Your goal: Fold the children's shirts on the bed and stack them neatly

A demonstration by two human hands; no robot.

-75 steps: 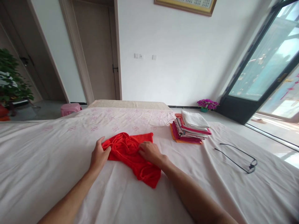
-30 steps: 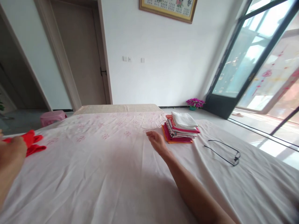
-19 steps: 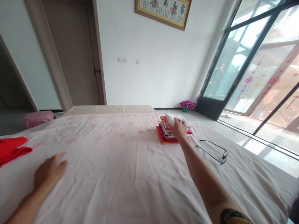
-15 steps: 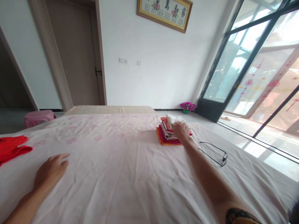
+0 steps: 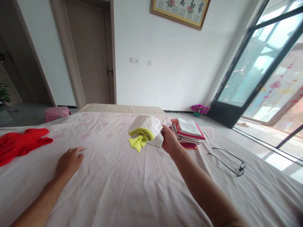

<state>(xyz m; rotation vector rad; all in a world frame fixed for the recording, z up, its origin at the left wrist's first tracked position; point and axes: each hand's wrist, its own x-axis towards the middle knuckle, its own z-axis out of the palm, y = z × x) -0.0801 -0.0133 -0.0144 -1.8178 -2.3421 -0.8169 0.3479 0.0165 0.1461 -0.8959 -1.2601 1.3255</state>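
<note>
My right hand (image 5: 169,138) grips a folded white garment with yellow trim (image 5: 149,124) by its right side and holds it over the sheet. A yellow tip of the cloth hangs down at its front. Just behind and right of that hand sits a stack of folded clothes (image 5: 188,132), red, patterned and white, with a white piece on top. My left hand (image 5: 69,162) hovers or rests over the sheet with fingers stretched out and nothing in them. Left of it lies a crumpled red garment (image 5: 23,143).
A pale flowered sheet (image 5: 113,186) covers the surface before me. Black-framed glasses (image 5: 240,170) lie on it at the right. Beyond stand a pink stool (image 5: 57,113) and a pot of purple flowers (image 5: 200,109). A glass door (image 5: 248,72) stands at the right.
My right hand has left the stack and moved left, carrying the white and yellow garment off it. The view has turned a little left; my left hand stays outstretched over the sheet.
</note>
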